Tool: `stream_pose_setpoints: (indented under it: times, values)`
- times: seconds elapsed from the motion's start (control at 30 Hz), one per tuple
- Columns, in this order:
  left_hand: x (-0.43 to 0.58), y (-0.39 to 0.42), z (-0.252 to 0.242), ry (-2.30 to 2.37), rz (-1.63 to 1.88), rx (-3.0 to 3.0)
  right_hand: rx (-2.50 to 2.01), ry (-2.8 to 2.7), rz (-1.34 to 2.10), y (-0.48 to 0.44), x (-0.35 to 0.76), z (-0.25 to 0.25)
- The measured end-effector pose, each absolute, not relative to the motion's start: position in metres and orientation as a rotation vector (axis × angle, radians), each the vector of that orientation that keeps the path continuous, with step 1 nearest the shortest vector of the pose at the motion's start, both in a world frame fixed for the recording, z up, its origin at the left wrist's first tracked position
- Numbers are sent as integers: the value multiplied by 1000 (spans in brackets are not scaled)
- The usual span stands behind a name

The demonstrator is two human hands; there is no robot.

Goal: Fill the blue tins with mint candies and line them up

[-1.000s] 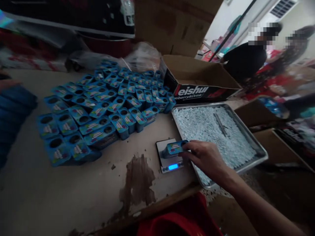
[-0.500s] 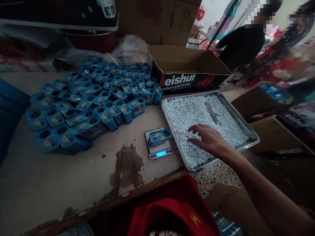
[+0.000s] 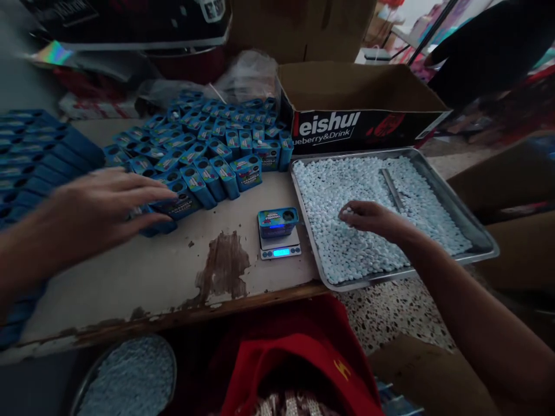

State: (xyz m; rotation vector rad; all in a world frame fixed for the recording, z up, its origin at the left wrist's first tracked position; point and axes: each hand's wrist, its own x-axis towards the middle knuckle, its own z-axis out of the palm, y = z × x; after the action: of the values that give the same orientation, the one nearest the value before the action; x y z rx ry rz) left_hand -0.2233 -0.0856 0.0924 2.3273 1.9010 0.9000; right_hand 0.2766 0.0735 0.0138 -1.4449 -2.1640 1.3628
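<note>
My right hand (image 3: pixel 373 219) is over the metal tray (image 3: pixel 485 254), fingers curled together around a few small pale-blue candies (image 3: pixel 338 179) from the layer that fills it. To the left, my left hand (image 3: pixel 99 214) is stretched out with thumb and fingers apart, smeared by motion. It is close to the front of a cluster of blue candy boxes (image 3: pixel 223 176); whether it touches one cannot be seen. A single blue box (image 3: pixel 277 222) lies on a small digital scale (image 3: pixel 281 245) with a lit display. A metal strip (image 3: pixel 392 189) rests on the candies.
Behind the tray stands an open black carton (image 3: pixel 329 130). More blue boxes (image 3: pixel 39 156) are stacked at far left. A round container of candies (image 3: pixel 130 375) sits below the table's chipped front edge. Another person's dark sleeve (image 3: pixel 481 52) shows at upper right.
My left hand has come into view from the left. My right hand's fingers have closed over the candies. The view has shifted, bringing the round container into sight.
</note>
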Motion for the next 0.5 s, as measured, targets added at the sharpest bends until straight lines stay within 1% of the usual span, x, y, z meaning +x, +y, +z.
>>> stream_pose_setpoints:
  times: [0.07, 0.1, 0.17, 0.27, 0.33, 0.4, 0.5]
  values:
    - [-212, -84, 74, 1764, 657, 2403, -1458, -1802, 1588, 69, 282, 14]
    - [-201, -84, 63, 1732, 638, 2377, -1459, -1660, 1658, 66, 284, 13]
    - [-170, -85, 43, 1738, 746, 2213, -1449, -1502, 1723, 60, 287, 10]
    - [-120, -85, 19, 1784, 810, 1914, -1414, -1511, 1722, 53, 290, 7]
    - [-96, -84, 8, 1821, 834, 1738, -1390, -1652, 1634, 50, 291, 9]
    - [-80, -81, -2, 1837, 881, 1591, -1376, -1897, 1452, 50, 291, 13]
    - [-69, -72, -16, 1726, 945, 1459, -1305, -2273, 1163, 51, 286, 22]
